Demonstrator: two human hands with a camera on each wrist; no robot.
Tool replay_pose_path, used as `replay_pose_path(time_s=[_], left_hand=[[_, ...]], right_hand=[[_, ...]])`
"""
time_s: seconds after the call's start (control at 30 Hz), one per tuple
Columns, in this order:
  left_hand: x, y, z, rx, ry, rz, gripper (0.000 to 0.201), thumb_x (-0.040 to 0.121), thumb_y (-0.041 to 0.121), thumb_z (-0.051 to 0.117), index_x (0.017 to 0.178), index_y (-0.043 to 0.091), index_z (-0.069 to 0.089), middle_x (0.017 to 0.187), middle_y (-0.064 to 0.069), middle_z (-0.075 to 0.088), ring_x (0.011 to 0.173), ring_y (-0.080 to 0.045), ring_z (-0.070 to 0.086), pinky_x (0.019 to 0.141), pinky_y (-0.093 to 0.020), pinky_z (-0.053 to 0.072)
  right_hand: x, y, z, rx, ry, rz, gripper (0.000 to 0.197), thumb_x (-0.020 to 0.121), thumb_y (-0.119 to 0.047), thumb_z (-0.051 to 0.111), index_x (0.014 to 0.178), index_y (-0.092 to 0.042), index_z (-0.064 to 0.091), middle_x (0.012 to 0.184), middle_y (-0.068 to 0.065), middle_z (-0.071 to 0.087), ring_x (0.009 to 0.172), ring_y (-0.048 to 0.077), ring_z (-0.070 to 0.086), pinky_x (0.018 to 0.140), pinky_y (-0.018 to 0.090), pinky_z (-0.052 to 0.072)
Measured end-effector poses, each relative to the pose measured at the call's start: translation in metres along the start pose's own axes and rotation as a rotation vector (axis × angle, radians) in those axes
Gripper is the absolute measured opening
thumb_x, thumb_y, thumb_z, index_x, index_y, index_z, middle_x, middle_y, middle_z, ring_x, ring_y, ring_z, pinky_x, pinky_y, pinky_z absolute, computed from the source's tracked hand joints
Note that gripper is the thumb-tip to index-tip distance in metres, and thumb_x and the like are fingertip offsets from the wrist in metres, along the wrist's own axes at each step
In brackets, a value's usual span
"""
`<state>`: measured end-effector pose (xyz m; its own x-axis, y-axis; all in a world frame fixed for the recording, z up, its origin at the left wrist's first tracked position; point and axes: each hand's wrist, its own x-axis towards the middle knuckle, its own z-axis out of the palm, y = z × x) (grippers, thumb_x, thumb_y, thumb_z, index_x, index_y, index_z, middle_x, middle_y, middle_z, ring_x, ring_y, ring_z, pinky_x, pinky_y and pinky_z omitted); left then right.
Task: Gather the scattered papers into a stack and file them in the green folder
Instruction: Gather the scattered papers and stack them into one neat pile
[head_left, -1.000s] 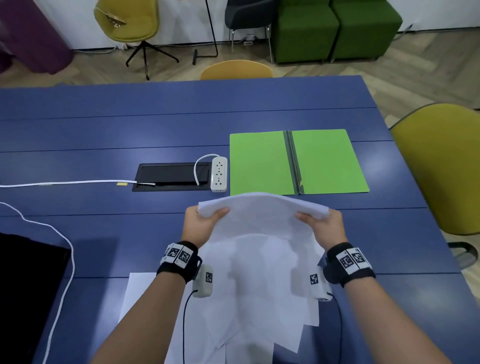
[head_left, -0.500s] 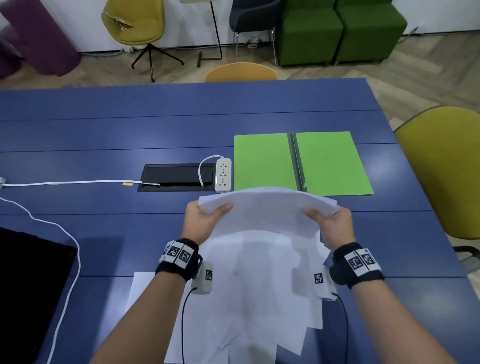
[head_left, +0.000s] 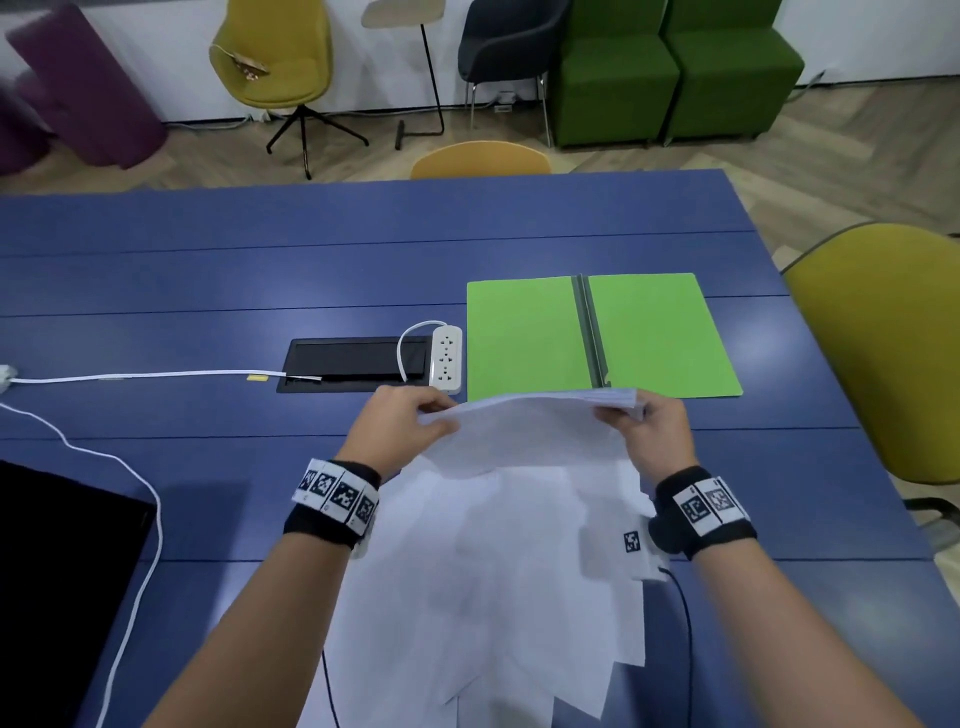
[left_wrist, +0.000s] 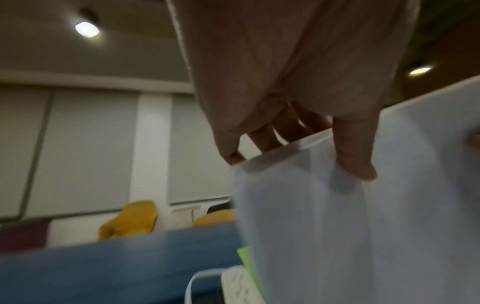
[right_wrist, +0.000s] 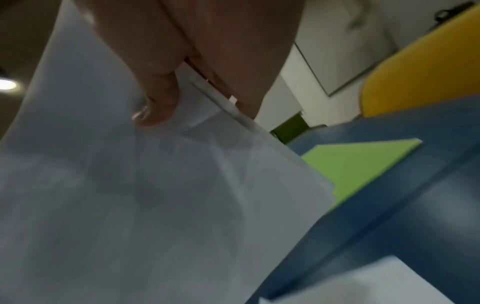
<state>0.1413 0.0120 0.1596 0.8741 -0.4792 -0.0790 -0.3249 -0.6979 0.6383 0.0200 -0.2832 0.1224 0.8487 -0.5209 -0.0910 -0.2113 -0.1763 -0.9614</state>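
A loose stack of white papers (head_left: 519, 545) hangs above the blue table (head_left: 260, 260), its lower edges fanned out unevenly. My left hand (head_left: 405, 423) pinches the stack's top left corner, thumb on the near side and fingers behind. My right hand (head_left: 652, 431) pinches the top right corner the same way. In the left wrist view the papers (left_wrist: 350, 226) drop below the left hand (left_wrist: 298, 144). In the right wrist view the right hand (right_wrist: 197, 92) clamps the papers (right_wrist: 130, 205). The green folder (head_left: 597, 335) lies open and flat just beyond the hands.
A white power strip (head_left: 447, 357) and a black cable hatch (head_left: 358, 361) sit left of the folder. A white cable (head_left: 130, 375) crosses the table's left side. A black screen (head_left: 57, 571) fills the near left. A yellow chair (head_left: 883, 353) stands at the right edge.
Both hands have carried the paper stack forward, closer to the folder's near edge. The stack's top edge now looks flatter and more even.
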Motion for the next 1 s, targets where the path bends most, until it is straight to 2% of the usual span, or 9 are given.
replay_pose_path(time_s=[0.13, 0.27, 0.37, 0.47, 0.6, 0.73, 0.8, 0.93, 1.0], left_hand=[[0.012, 0.040, 0.005, 0.256, -0.121, 0.123, 0.026, 0.084, 0.047, 0.075, 0.099, 0.026, 0.075, 0.080, 0.003, 0.069, 0.081, -0.022, 0.060, 0.066, -0.032, 0.046], [0.021, 0.053, 0.006, 0.184, -0.104, 0.060, 0.032, 0.087, 0.039, 0.076, 0.066, 0.016, 0.068, 0.058, -0.008, 0.055, 0.063, -0.027, 0.048, 0.055, -0.034, 0.030], [0.021, 0.043, -0.007, 0.039, -0.071, -0.032, 0.040, 0.083, 0.035, 0.081, 0.053, 0.024, 0.058, 0.055, 0.001, 0.055, 0.057, -0.015, 0.047, 0.053, -0.033, 0.033], [0.010, 0.034, -0.015, -0.400, -0.015, -0.110, 0.015, 0.078, 0.026, 0.088, 0.075, 0.016, 0.077, 0.076, 0.004, 0.077, 0.070, -0.012, 0.072, 0.065, -0.028, 0.055], [-0.006, 0.045, 0.006, -0.811, 0.083, -0.144, 0.016, 0.080, 0.008, 0.084, 0.094, 0.008, 0.077, 0.096, -0.003, 0.080, 0.087, -0.017, 0.076, 0.079, -0.033, 0.060], [-0.014, 0.047, 0.030, -0.871, 0.220, -0.147, 0.023, 0.078, 0.001, 0.084, 0.086, 0.020, 0.074, 0.087, 0.010, 0.079, 0.083, -0.007, 0.075, 0.077, -0.022, 0.059], [-0.018, 0.038, 0.041, -0.869, 0.215, -0.181, 0.026, 0.074, 0.001, 0.087, 0.085, 0.020, 0.074, 0.088, 0.010, 0.079, 0.084, -0.009, 0.075, 0.078, -0.023, 0.059], [-0.026, 0.014, 0.062, -0.794, 0.120, -0.322, 0.045, 0.059, 0.017, 0.099, 0.096, 0.009, 0.075, 0.096, -0.001, 0.080, 0.091, -0.015, 0.076, 0.083, -0.038, 0.062], [-0.029, 0.016, 0.068, -0.780, 0.081, -0.341, 0.033, 0.063, 0.015, 0.097, 0.090, 0.011, 0.077, 0.093, -0.001, 0.080, 0.087, -0.016, 0.077, 0.081, -0.039, 0.061]], right_hand=[[0.006, -0.040, 0.015, -0.100, -0.084, -0.188, 0.005, 0.079, -0.012, 0.080, 0.079, -0.016, 0.077, 0.076, 0.007, 0.073, 0.071, 0.014, 0.060, 0.068, 0.030, 0.049], [0.007, -0.063, 0.017, -0.223, -0.057, -0.336, 0.009, 0.077, -0.019, 0.082, 0.076, -0.019, 0.074, 0.066, -0.001, 0.068, 0.061, 0.008, 0.053, 0.060, 0.022, 0.042], [0.012, -0.058, -0.008, -0.212, 0.005, -0.247, 0.015, 0.072, -0.023, 0.086, 0.071, -0.020, 0.071, 0.066, -0.006, 0.067, 0.061, 0.006, 0.054, 0.060, 0.019, 0.042], [0.010, -0.045, -0.019, 0.060, -0.072, -0.094, 0.023, 0.068, -0.010, 0.088, 0.082, -0.014, 0.070, 0.077, -0.007, 0.073, 0.070, 0.008, 0.065, 0.070, 0.021, 0.051], [-0.007, -0.036, 0.004, 0.350, -0.211, -0.001, 0.041, 0.072, 0.010, 0.077, 0.110, -0.002, 0.065, 0.100, -0.001, 0.077, 0.090, 0.015, 0.072, 0.077, 0.029, 0.057], [-0.017, -0.027, 0.019, 0.300, -0.114, -0.044, 0.027, 0.073, 0.005, 0.080, 0.087, -0.017, 0.076, 0.090, -0.005, 0.077, 0.083, 0.013, 0.070, 0.077, 0.030, 0.059], [-0.021, -0.017, 0.020, 0.287, -0.088, -0.023, 0.025, 0.073, 0.004, 0.081, 0.080, -0.020, 0.076, 0.086, -0.008, 0.077, 0.081, 0.010, 0.069, 0.077, 0.029, 0.058], [-0.028, 0.010, 0.021, 0.183, -0.130, 0.098, 0.024, 0.072, -0.001, 0.084, 0.089, -0.015, 0.074, 0.090, -0.005, 0.077, 0.082, 0.011, 0.072, 0.080, 0.034, 0.059], [-0.031, 0.016, 0.023, 0.187, -0.131, 0.133, 0.032, 0.070, -0.001, 0.085, 0.098, -0.012, 0.073, 0.097, 0.000, 0.077, 0.087, 0.011, 0.073, 0.080, 0.031, 0.057]])
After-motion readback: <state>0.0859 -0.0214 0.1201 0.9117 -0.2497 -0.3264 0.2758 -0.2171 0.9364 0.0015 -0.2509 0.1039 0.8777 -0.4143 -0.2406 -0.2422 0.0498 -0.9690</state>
